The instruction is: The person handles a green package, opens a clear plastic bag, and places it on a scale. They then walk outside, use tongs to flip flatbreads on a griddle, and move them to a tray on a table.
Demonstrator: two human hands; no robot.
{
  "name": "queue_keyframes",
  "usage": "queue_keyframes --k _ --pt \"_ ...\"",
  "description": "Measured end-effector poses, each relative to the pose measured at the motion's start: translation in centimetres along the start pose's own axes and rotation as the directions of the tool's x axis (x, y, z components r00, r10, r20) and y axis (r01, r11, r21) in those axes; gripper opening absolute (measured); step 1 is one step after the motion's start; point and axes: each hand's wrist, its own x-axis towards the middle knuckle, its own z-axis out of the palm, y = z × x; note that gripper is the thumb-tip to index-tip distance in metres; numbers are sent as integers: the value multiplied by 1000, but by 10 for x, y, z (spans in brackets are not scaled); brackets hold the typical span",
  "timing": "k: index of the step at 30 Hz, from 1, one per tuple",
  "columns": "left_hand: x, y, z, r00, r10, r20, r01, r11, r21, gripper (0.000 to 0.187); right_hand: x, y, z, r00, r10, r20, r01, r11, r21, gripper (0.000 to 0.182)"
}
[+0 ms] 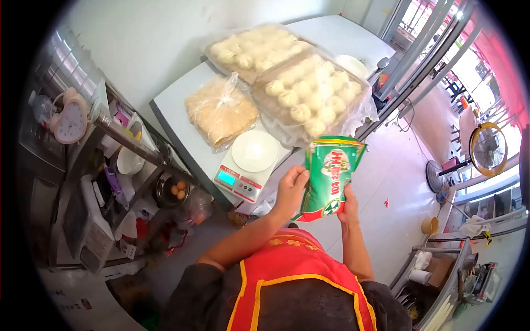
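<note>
Both hands hold a green plastic packet (330, 179) with red lettering and a red lower edge, up in front of my apron. My left hand (292, 190) grips its left side, thumb near the front edge. At the lower right side, my right hand (349, 204) is closed on it, fingers partly hidden behind. Just left of the packet, a kitchen scale (238, 185) with a lit blue display carries a round white plate (255, 151). Beyond are a tied clear bag of flat tan food (221, 110) and a plastic-covered tray of pale buns (309, 99).
A second covered tray of buns (254, 49) lies at the back of the grey table (171, 105). Cluttered shelves stand on the left, with a pink clock (70, 117) and a bowl of eggs (178, 190). To the right are a standing fan (488, 149) and a lower rack (436, 270).
</note>
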Motion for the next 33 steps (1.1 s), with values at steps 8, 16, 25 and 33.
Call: queue_keyframes --k 8,16,25,33 --pt "0 -20 33 997 -14 78 11 999 39 12 -37 -29 -13 994 -95 -51 96 995 4 42" --pt "2 -8 47 942 -167 292 117 976 181 31 -51 -46 -13 968 -236 -83 240 970 42 43" --pt "16 -57 57 682 -390 618 21 856 516 80 -58 -72 -44 897 -378 -231 398 916 46 45" --pt "64 -87 142 744 -355 566 -26 831 555 73 2 -140 -101 930 -349 -112 359 929 90 44"
